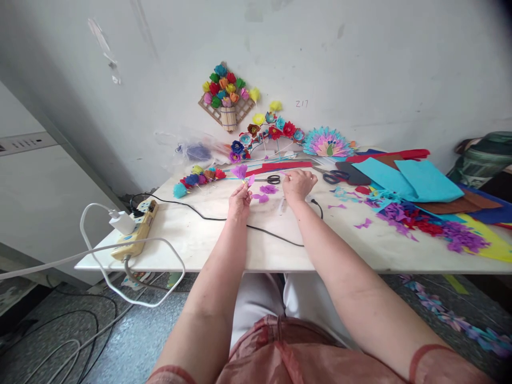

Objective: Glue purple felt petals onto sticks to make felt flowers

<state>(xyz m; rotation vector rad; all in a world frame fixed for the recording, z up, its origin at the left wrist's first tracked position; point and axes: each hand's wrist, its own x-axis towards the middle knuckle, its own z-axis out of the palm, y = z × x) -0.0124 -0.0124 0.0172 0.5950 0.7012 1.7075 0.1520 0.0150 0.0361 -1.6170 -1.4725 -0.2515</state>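
Purple paper flower pinched from below between thumb and fingertips of left hand, held upright just above the table, at 12 o'clock from that hand. Right hand at 3 o'clock from the flower, knuckles up, fingers curled together, tips down on the tabletop; cannot tell whether pinching anything. Loose purple petals lying flat between the two hands. Black scissors at 12 o'clock from the petals, close by. Second scissors at 3 o'clock from right hand, near. Black cable across the table at 6 o'clock from both hands, passing under the forearms. Power strip with white charger at 8 o'clock from left hand, by the table's corner, well apart. Row of paper flowers at 10 o'clock from left hand. Teal sheets and heap of purple scraps at 3 to 4 o'clock from right hand, well apart. Flower basket on the wall at 12 o'clock.
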